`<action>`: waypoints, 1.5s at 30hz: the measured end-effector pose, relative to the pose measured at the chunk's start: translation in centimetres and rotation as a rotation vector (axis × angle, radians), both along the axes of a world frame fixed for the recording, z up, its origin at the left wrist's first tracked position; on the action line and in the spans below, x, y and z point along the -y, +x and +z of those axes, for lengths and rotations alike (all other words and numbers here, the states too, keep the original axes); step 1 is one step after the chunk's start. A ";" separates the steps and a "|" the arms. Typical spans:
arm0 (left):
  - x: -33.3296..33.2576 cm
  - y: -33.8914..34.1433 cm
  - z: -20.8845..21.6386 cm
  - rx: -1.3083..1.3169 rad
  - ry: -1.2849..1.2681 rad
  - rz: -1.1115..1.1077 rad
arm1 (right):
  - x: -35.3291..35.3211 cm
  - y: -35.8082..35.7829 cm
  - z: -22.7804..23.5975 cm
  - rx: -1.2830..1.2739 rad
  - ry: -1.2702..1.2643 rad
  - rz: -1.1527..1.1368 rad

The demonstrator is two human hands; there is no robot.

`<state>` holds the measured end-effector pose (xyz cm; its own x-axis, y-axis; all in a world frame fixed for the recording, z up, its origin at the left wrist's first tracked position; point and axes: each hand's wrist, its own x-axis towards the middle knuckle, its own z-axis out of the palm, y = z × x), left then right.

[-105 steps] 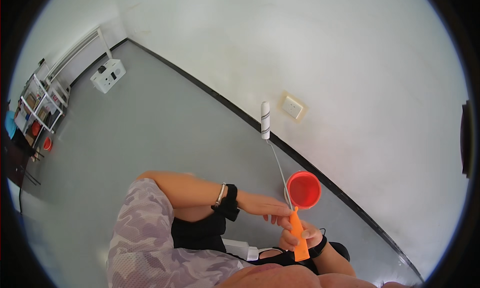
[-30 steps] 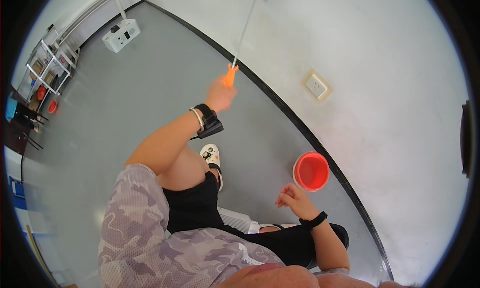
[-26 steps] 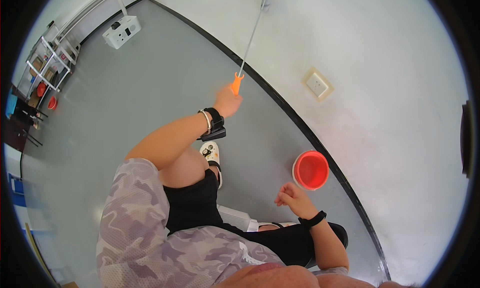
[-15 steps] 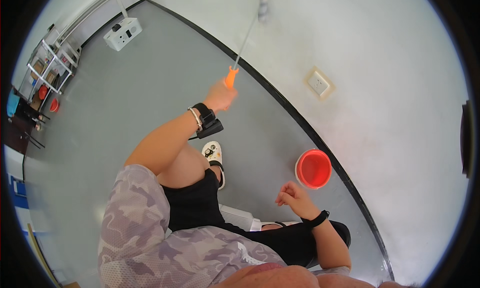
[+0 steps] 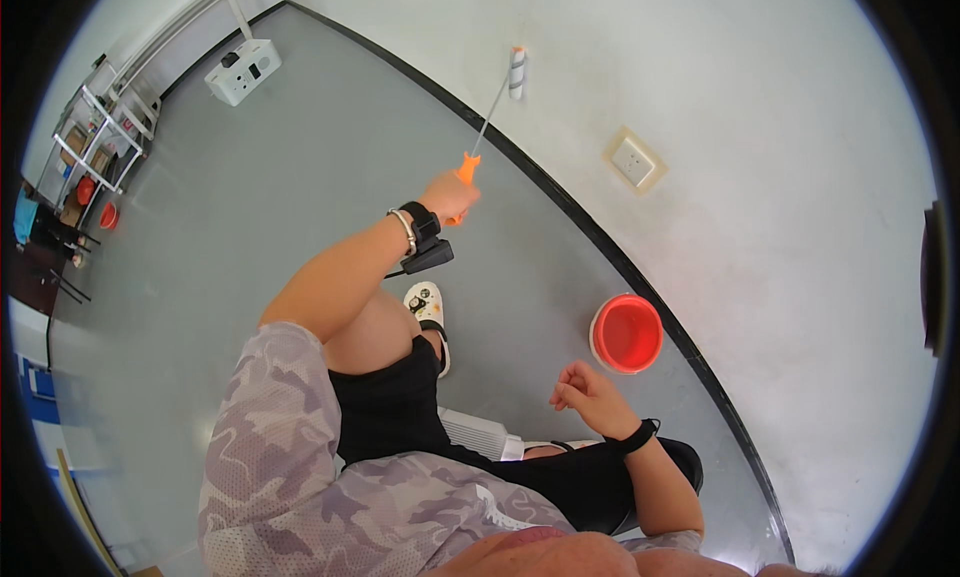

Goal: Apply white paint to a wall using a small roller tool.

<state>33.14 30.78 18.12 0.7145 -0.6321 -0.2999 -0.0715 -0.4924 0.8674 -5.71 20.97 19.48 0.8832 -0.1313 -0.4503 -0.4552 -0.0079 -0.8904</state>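
Note:
My left hand (image 5: 449,195) grips the orange handle of a paint roller (image 5: 516,75), its fingers wrapped round it. A thin metal rod runs from the handle to the grey-and-white striped roller sleeve, which lies against the white wall (image 5: 720,87) above the dark skirting strip. Over my right knee, my right hand (image 5: 590,397) hangs with its fingers loosely curled and nothing visible in them. Just beyond that hand, a red bucket (image 5: 630,334) with a pale outer rim stands on the floor beside the wall.
A wall socket (image 5: 633,163) sits to the right of the roller. On the grey floor (image 5: 250,207) at the far left stands a white box with sockets (image 5: 243,72). Behind it are a metal rack (image 5: 100,137) and a small red bucket (image 5: 109,216). My shoe (image 5: 425,302) is below my left hand.
The roller has come down the wall toward me, with my left hand moving slightly the same way. My right hand has stayed in place.

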 end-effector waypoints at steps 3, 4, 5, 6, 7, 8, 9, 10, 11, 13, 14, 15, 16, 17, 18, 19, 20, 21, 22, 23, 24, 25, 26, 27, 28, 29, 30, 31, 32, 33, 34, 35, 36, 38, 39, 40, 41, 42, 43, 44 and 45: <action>0.4 -1.3 2.9 -0.009 -0.085 0.031 | 0.1 -0.7 0.4 0.022 0.048 -0.035; 0.4 -2.3 4.6 0.051 -0.153 0.085 | 0.0 -0.7 1.3 0.023 0.031 -0.038; 0.3 -2.8 5.3 0.111 -0.223 0.144 | -0.1 -0.7 1.7 0.024 0.012 -0.035; 0.3 -2.6 5.2 0.112 -0.219 0.140 | -0.2 -0.8 1.4 0.025 0.017 -0.039; 0.3 -2.2 5.2 0.102 -0.244 0.144 | -0.3 -0.9 1.3 0.023 0.006 -0.035; 0.3 -2.0 5.2 0.090 -0.270 0.147 | -0.3 -1.0 1.2 0.019 -0.006 -0.031; 0.5 -2.2 4.9 0.089 -0.269 0.145 | -0.3 -1.1 1.0 0.018 -0.005 -0.033; 0.9 -2.7 4.5 0.128 -0.186 0.129 | -0.2 -1.1 0.9 0.020 -0.013 -0.022; 1.2 -3.0 4.1 0.167 -0.104 0.112 | -0.1 -1.1 1.0 0.022 -0.023 -0.012; 1.3 -2.8 2.0 0.144 -0.094 0.107 | -0.3 -1.0 1.4 0.015 -0.039 -0.001; 1.3 -2.7 1.2 0.122 -0.083 0.100 | -0.4 -1.0 1.4 0.008 -0.055 0.007; 1.2 -2.2 0.5 0.125 -0.084 0.102 | -0.5 -0.9 1.3 0.011 -0.056 0.009; 1.1 -1.8 0.5 -0.005 -0.071 0.042 | -0.6 -1.1 1.1 0.022 -0.050 -0.007; 1.0 -1.5 0.5 -0.134 -0.055 -0.018 | -0.6 -1.1 0.9 0.033 -0.043 -0.021; 0.8 -1.4 0.3 -0.131 -0.053 -0.018 | -0.5 -1.1 0.9 0.037 -0.041 -0.021; 0.9 -1.9 0.9 -0.158 -0.119 -0.012 | -0.4 -1.2 1.0 0.041 -0.026 -0.020; 0.9 -2.8 1.7 -0.187 -0.183 -0.007 | -0.4 -1.3 1.0 0.044 -0.010 -0.021; 0.9 -3.7 2.6 -0.189 -0.175 -0.017 | -0.4 -1.5 1.0 0.042 -0.003 -0.032; 1.0 -5.1 4.2 -0.188 -0.227 0.010 | -0.4 -1.7 1.2 0.047 -0.012 -0.039; 0.8 -6.0 5.4 -0.184 -0.279 0.044 | -0.3 -1.8 1.4 0.053 -0.018 -0.040; 0.6 -6.4 5.8 -0.184 -0.300 0.073 | -0.3 -1.7 1.6 0.054 -0.011 -0.048; 0.3 -6.8 6.3 -0.184 -0.293 0.068 | -0.2 -1.7 1.7 0.044 -0.029 -0.039; 0.1 -7.1 6.9 -0.130 -0.272 0.055 | 0.0 -1.7 1.8 0.032 -0.049 -0.032; 0.1 -7.4 7.1 -0.077 -0.254 0.040 | 0.1 -1.8 1.8 0.030 -0.046 -0.040; 0.2 -7.5 6.7 -0.021 -0.211 0.027 | 0.1 -1.9 1.8 0.039 -0.071 -0.032; 0.1 -7.6 6.0 -0.018 -0.208 0.030 | 0.1 -1.8 1.8 0.052 -0.093 -0.014; 0.0 -7.7 4.8 0.059 -0.108 0.028 | 0.0 -1.8 1.8 0.054 -0.090 -0.013; 0.0 -7.6 3.7 0.135 -0.009 0.026 | -0.1 -1.7 1.8 0.050 -0.106 -0.008; 0.0 -7.3 2.8 0.138 -0.009 0.026 | -0.2 -1.6 1.7 0.047 -0.122 -0.005; -0.2 -6.9 1.9 0.117 0.002 0.005 | -0.2 -1.5 1.7 0.050 -0.123 -0.005; -0.2 -6.9 1.7 0.094 0.012 -0.019 | -0.3 -1.6 1.5 0.060 -0.109 -0.015; -0.3 -6.6 1.8 0.095 0.012 -0.021 | -0.3 -1.6 1.3 0.070 -0.096 -0.023; -0.5 -6.0 2.1 0.023 -0.003 -0.013 | -0.4 -1.5 1.2 0.072 -0.096 -0.023; -0.5 -5.4 3.0 -0.054 -0.021 -0.013 | -0.2 -1.5 0.9 0.068 -0.127 -0.015; -0.6 -5.2 3.9 -0.096 -0.098 0.008 | -0.2 -1.7 0.8 0.065 -0.129 -0.021; -0.6 -5.3 4.9 -0.136 -0.173 0.030 | -0.1 -1.8 0.9 0.067 -0.125 -0.027; -0.5 -5.8 5.9 -0.140 -0.169 0.021 | -0.2 -1.9 0.9 0.067 -0.119 -0.037; -0.5 -6.4 6.8 -0.068 -0.257 0.027 | -0.2 -1.9 1.1 0.063 -0.116 -0.047; -0.8 -6.8 7.1 0.007 -0.343 0.042 | -0.2 -1.8 1.2 0.051 -0.128 -0.020; -0.7 -6.7 7.1 0.004 -0.339 0.040 | -0.4 -1.8 1.2 0.040 -0.140 0.005; -0.5 -6.3 7.1 0.039 -0.369 0.059 | -0.5 -1.9 1.1 0.036 -0.136 0.002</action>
<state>26.80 31.27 25.18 0.7592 -0.6501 -0.0308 -0.0894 -0.1510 0.9845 -7.62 21.49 20.63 0.8988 -0.1873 -0.3964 -0.4228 -0.1309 -0.8967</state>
